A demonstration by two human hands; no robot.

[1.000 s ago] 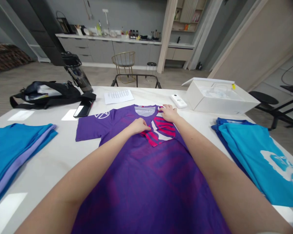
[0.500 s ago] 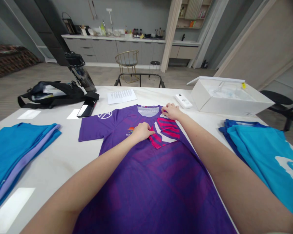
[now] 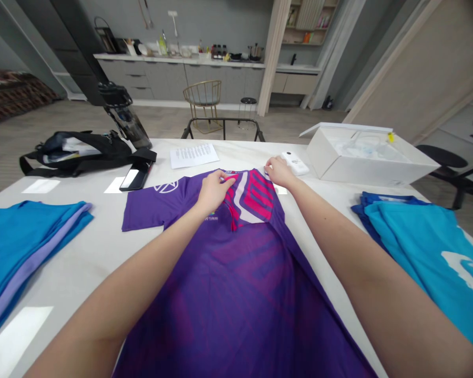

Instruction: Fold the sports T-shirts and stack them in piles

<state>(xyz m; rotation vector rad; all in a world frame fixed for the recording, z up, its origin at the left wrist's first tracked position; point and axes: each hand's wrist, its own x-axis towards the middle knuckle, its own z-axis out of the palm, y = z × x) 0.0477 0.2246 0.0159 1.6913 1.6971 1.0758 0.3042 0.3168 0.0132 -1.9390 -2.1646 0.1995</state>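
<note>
A purple T-shirt (image 3: 220,283) lies on the white table, its collar at the far end and its left sleeve spread flat. The right sleeve, showing a red and white pattern (image 3: 256,197), is folded inward over the chest and covers most of the neck opening. My left hand (image 3: 215,191) pinches the red sleeve edge near the collar. Around the shirt's right shoulder the fingers of my right hand (image 3: 278,170) are closed on the purple fabric at the fold.
Folded blue shirts lie at the left (image 3: 19,236) and right (image 3: 421,236). Beyond are a black bag (image 3: 82,152), a bottle (image 3: 128,118), a phone (image 3: 137,176), a paper sheet (image 3: 193,156), a white device (image 3: 295,164) and an open white box (image 3: 362,157).
My left hand has moved up and left with the red sleeve edge, drawing it across the collar. My right hand has shifted slightly up. The shirt's right side is folded further inward.
</note>
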